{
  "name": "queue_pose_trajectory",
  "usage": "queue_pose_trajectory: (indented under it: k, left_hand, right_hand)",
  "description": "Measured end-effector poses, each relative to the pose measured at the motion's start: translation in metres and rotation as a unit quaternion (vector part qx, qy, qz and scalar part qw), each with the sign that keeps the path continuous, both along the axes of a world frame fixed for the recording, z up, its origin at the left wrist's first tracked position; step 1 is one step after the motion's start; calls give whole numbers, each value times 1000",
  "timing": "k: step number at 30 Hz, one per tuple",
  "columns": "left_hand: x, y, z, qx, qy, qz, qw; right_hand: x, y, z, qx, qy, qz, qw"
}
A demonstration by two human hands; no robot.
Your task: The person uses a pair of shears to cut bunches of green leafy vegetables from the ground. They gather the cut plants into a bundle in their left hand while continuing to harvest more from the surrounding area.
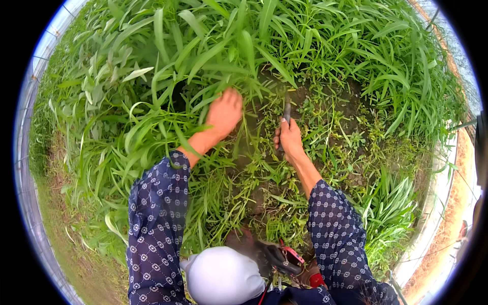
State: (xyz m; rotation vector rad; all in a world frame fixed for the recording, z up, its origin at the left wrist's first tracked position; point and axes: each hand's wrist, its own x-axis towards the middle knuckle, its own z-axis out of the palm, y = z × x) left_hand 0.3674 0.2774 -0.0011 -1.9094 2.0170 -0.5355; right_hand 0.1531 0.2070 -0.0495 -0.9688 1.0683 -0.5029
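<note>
My left hand (225,112) is among the long-leaved green plants (206,53), its fingers curled near the stems and partly blurred; whether it grips any is unclear. To its right, my right hand (288,137) is closed around the dark handle of a hand tool (287,108). The tool points away from me, low over the soil, and its far end is blurred among small weeds. Under and between the hands lies dark soil (251,152) with short weeds and cut or fallen stems.
Tall leafy plants stand ahead and to the left. A pile of long leaves (392,206) lies at the right. A white covered knee (225,276), a shoe and a black and red object (284,257) are close below. A pale border strip (432,225) runs along the right.
</note>
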Motion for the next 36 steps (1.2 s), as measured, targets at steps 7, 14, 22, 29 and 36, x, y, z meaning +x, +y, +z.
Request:
queue_pose_trajectory:
  k: [7, 14, 22, 29, 36]
  left_hand:
    - [10, 27, 33, 285, 222, 192, 913]
    - [-47, -34, 24, 128, 844, 218, 473]
    - [41, -124, -15, 80, 105, 138, 982]
    - [60, -136, -15, 138, 16, 141, 980]
    - [57, -64, 1, 93, 107, -88, 986]
  right_hand:
    - [54, -6, -22, 47, -70, -22, 996]
    - [76, -39, -68, -121, -99, -1, 988]
    - [76, -29, -10, -10, -24, 116, 993]
    - [79, -52, -6, 7, 33, 154, 988]
    - [-19, 56, 3, 89, 12, 87, 992]
